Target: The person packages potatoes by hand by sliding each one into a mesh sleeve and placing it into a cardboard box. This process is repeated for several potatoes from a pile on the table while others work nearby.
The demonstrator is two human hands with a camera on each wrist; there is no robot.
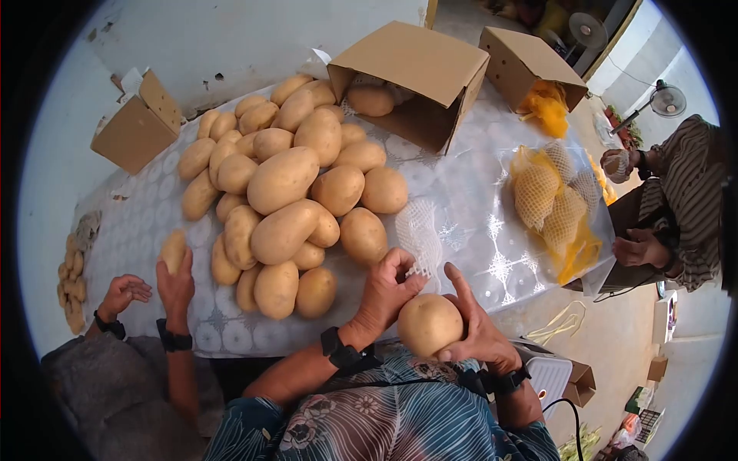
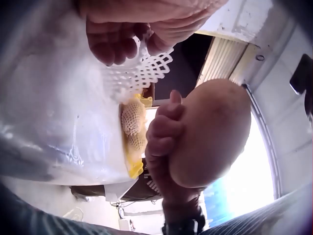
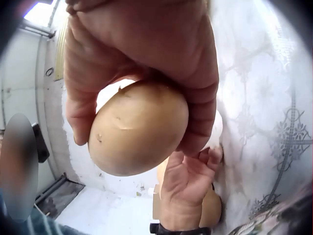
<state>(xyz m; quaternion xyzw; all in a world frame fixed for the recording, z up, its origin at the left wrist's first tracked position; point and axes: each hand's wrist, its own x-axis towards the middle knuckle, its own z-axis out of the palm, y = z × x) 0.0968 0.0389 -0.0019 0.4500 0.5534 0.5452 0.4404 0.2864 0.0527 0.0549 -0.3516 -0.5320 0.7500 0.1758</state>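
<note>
White foam-mesh sleeve [image 1: 418, 229] pinched by its near end, smooth tan potato [image 1: 429, 326] just beside
The left hand's [image 1: 378, 298] thumb and fingers pinch the mesh, which spreads away from the body over the bench [image 1: 473, 286]; the right hand [image 1: 483, 332] grasps the potato, fingers and thumb around it, on the body side of the sleeve, just right of the left fingers. It looks nearly round from the head, oblong from the left wrist, so its exact long axis is hard to tell

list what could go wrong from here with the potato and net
The potato in the right hand seems held beyond the edge of the table, so a slip might drop it. The thin foam net pinched by the left hand could tear. The heaped potatoes might roll if nudged.
</note>
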